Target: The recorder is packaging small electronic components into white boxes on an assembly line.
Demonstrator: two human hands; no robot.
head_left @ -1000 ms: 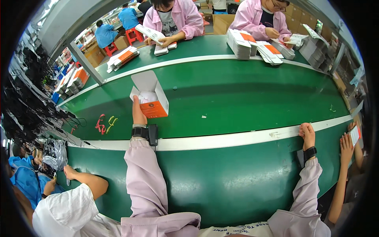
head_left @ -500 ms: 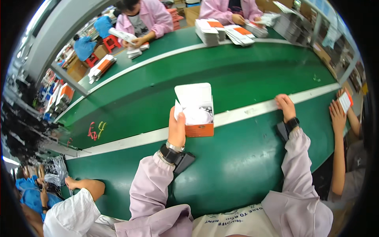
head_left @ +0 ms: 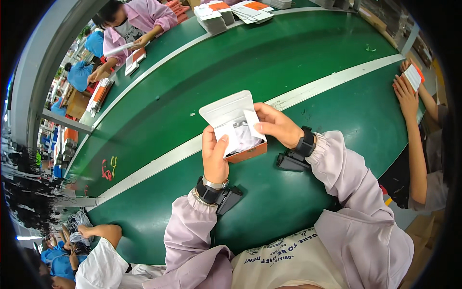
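Observation:
An orange-and-white cardboard box is held over the green work surface, its white lid raised at the far side. Inside lies a white, bag-like item with something grey at its top; its kind I cannot make out. My left hand grips the box's left side, thumb over the left flap. At the right, my right hand pinches the white side flap between thumb and fingers. Both wrists wear black straps with a small dark block beneath.
A white strip crosses the green table. Along the far edge stand stacks of flat white-and-orange cartons. Across from me a person in pink handles cartons. At the right another person's hands hold a white-and-orange carton.
My right hand has come from the right to the box and taken hold of its right flap. The box has turned slightly. The whole view has shifted and tilted.

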